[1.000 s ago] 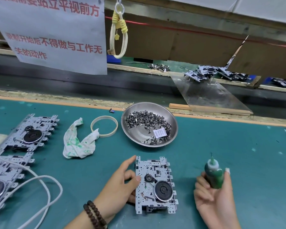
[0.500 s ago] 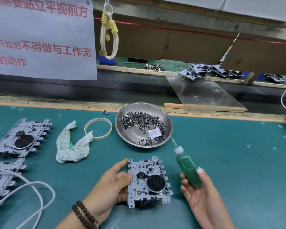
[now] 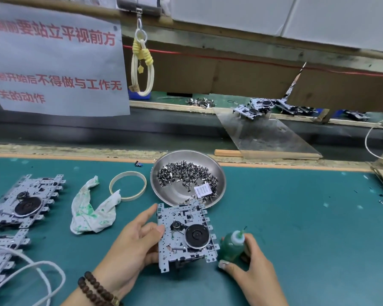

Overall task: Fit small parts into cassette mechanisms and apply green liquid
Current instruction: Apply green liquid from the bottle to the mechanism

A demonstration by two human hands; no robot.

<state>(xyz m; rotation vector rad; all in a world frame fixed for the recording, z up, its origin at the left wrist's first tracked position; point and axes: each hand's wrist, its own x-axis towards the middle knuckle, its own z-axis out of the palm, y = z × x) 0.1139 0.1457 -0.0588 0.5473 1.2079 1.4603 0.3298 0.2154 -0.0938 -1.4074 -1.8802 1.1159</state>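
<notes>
- Your right hand [image 3: 250, 265] has brought the small green-liquid squeeze bottle with the white nozzle [image 3: 232, 245] down beside the mechanism — half a second ago it was tipped toward the steel dish; now it stands nearly upright, low by the mat, fingers and thumb wrapped round it.
- Your left hand [image 3: 133, 246] stays put, thumb pressing the plate's left edge, fingers curled under it, holding the silver stamped-metal cassette mechanism with the black flywheel [image 3: 185, 236] tilted just above the teal bench mat [image 3: 296, 217].
- My read: the bottle is being parked, so this unit's dab looks done or postponed — a small part comes next.
- The parts wait in the round stainless-steel dish of small dark metal pieces [image 3: 220, 173], just behind the mechanism.
- A white paper slip [image 3: 203, 191] lies in that dish; its print is too small to read.
- The white hanging sign with red Chinese characters [image 3: 53, 62] reads in part "要站立平视前方" and "开始后不得做与工作无关的动作".
- A green-stained white rag [image 3: 91, 212] lies left of your hand, near two more silver mechanisms [image 3: 24, 200].
</notes>
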